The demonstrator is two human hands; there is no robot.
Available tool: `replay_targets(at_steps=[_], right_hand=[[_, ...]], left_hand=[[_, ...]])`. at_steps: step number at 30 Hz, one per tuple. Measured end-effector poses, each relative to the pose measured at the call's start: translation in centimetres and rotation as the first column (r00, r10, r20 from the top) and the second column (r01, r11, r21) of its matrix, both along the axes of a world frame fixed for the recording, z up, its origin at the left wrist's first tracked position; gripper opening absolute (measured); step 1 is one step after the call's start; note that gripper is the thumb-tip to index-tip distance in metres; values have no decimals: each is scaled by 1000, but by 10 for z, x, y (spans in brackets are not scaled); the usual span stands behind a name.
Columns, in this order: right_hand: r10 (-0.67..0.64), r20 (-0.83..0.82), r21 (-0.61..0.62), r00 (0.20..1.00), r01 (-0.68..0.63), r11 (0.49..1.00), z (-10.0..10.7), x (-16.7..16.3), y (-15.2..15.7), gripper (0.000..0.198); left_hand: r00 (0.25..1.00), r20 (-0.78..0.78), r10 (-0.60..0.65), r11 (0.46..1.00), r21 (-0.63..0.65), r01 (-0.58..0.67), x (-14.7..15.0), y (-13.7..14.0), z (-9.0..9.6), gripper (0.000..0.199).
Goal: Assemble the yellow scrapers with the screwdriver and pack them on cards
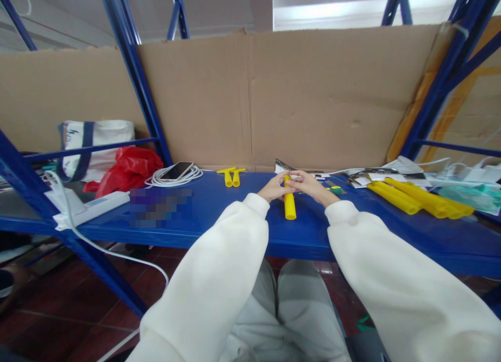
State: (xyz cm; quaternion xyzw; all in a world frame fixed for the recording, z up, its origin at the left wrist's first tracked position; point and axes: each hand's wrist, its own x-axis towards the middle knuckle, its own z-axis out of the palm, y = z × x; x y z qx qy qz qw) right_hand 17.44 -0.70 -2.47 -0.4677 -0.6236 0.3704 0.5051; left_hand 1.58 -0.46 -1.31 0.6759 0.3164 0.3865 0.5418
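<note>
A yellow tube (289, 206) points toward me above the blue shelf, its open round end nearest. My left hand (274, 187) is closed on the tube's far end from the left. From the right, my right hand (309, 185) has its fingers closed on the same end. The fingertips meet over the tube's top, so what lies between them there is hidden. Two yellow T-shaped pieces (231, 177) rest further left near the cardboard. Several more yellow tubes (420, 199) lie side by side on the right.
On the left are a phone (178, 170) on a coiled white cable (156, 180), a red plastic bag (131, 168) and a white power strip (97, 208). Cardboard (313, 101) walls the back. Blue posts (133, 64) stand at both sides. Packaging (387, 176) lies behind the right-hand tubes.
</note>
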Motion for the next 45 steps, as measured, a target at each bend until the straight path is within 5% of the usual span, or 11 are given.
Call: replay_targets(at_steps=[6, 12, 21, 33, 45], right_hand=[[3, -74, -21, 997, -5, 1000, 3, -4, -6, 46], [-40, -12, -2, 999, 40, 999, 4, -4, -3, 24], [-17, 59, 3, 998, 17, 1000, 3, -2, -2, 14], [-30, 248, 173, 968, -14, 985, -9, 1, 13, 30], [-284, 249, 210, 926, 235, 949, -5, 15, 19, 56]], left_hand=[[997, -81, 13, 1000, 18, -12, 2, 1, -3, 65], [992, -123, 3, 1000, 29, 0, 1, -2, 0, 57], [979, -184, 88, 996, -5, -91, 3, -2, 1, 69], [971, -231, 67, 998, 23, -63, 1, -4, 1, 84], [961, -228, 155, 985, 110, -133, 1, -1, 2, 71]])
